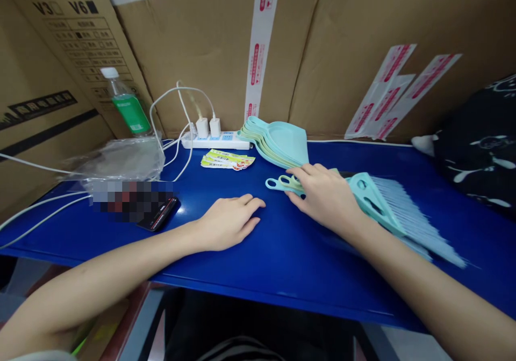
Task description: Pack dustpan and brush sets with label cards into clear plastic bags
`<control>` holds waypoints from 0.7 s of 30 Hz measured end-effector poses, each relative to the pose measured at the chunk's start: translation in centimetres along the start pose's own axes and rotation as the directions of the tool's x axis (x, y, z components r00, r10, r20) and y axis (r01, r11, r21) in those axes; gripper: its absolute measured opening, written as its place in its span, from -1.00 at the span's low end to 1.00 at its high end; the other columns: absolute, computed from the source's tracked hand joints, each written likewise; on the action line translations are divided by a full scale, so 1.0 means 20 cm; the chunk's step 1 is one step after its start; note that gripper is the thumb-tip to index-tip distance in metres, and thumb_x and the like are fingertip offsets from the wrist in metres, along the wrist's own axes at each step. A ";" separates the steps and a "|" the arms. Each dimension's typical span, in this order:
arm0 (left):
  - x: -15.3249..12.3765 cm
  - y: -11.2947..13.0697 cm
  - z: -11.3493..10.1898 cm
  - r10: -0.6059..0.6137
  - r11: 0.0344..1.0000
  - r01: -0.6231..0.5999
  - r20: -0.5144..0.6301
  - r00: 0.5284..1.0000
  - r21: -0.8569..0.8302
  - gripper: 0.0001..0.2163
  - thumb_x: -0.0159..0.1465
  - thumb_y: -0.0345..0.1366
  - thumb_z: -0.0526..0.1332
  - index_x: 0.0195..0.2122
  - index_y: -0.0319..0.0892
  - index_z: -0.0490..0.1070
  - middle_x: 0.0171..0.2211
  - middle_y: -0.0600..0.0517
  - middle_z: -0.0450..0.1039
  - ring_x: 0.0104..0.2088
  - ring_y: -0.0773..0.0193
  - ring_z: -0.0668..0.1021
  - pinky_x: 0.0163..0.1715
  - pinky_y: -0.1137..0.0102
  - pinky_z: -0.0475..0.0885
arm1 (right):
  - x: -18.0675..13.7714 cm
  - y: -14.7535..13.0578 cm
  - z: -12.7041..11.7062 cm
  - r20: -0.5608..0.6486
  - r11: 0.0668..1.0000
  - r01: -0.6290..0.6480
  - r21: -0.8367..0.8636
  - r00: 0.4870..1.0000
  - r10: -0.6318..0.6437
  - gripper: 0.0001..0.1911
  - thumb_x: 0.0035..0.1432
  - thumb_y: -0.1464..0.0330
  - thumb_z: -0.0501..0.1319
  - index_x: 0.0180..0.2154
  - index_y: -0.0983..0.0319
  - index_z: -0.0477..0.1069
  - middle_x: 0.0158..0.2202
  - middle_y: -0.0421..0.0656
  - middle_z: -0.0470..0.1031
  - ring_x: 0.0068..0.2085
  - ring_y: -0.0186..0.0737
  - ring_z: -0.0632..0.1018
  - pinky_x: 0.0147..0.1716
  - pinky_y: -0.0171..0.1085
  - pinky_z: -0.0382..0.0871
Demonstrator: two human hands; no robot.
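My right hand (pixel 328 194) lies over the handles of a small stack of hand brushes (pixel 411 213), its fingers closed around them. Light blue and pale green ring ends stick out to the left of the fingers. The light blue heads and pale bristles fan out to the right, partly behind my wrist. My left hand (pixel 228 221) rests on the blue table (pixel 258 264), holding nothing, thumb and fingers apart and slightly bent. Beyond both hands sits a nested stack of dustpans (pixel 288 138), light blue on top with pale green ones among them.
At the back, a white power strip (pixel 234 143) carries two chargers with cables. Small yellow-green packets (pixel 226 160) lie before it. To the left are a phone (pixel 159 216), crumpled clear plastic (pixel 121 159) and a green-labelled bottle (pixel 131 111). Cardboard walls (pixel 201 44) and a black patterned bag (pixel 479 141) border the table.
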State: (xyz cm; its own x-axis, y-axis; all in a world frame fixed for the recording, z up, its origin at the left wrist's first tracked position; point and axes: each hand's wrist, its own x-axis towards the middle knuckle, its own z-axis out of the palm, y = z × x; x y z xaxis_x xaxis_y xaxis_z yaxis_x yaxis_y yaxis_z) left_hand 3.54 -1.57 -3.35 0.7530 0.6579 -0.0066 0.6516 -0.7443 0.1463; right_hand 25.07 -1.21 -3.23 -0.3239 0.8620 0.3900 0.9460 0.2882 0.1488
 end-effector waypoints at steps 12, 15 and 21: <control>-0.01 0.00 0.00 0.006 1.000 -0.006 -0.009 1.000 0.007 -0.74 0.37 -0.33 0.01 0.07 -0.16 0.24 -0.04 -0.07 0.45 -0.13 0.09 0.58 -0.21 0.22 0.51 | 0.01 0.04 0.01 0.028 0.998 -0.059 0.024 0.998 0.058 -0.72 0.11 0.36 0.14 -0.16 0.32 0.49 -0.28 0.06 0.57 -0.22 0.05 0.51 -0.34 -0.17 0.27; -0.01 0.00 0.00 0.007 1.000 -0.007 -0.002 1.000 0.000 -0.74 0.37 -0.33 0.02 0.07 -0.17 0.25 -0.05 -0.07 0.45 -0.13 0.08 0.58 -0.20 0.21 0.51 | 0.02 0.05 0.01 0.038 0.998 -0.069 0.008 0.997 0.069 -0.71 0.11 0.35 0.14 -0.17 0.32 0.49 -0.32 0.05 0.56 -0.23 0.05 0.51 -0.37 -0.18 0.26; -0.01 0.00 0.00 0.008 1.000 -0.008 0.013 1.000 -0.002 -0.73 0.37 -0.33 0.02 0.07 -0.17 0.25 -0.06 -0.08 0.45 -0.14 0.09 0.58 -0.19 0.21 0.50 | 0.03 0.09 0.03 0.045 0.998 -0.061 0.019 0.997 0.060 -0.69 0.11 0.32 0.11 -0.17 0.33 0.49 -0.33 0.06 0.55 -0.26 0.05 0.50 -0.41 -0.19 0.23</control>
State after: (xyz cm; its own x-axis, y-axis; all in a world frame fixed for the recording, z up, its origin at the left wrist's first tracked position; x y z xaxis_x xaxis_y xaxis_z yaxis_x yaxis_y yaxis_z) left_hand 3.45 -1.71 -3.25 0.7592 0.6506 -0.0183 0.6455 -0.7492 0.1481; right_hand 26.57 0.12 -3.26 -0.2651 0.8958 0.3568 0.9642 0.2427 0.1069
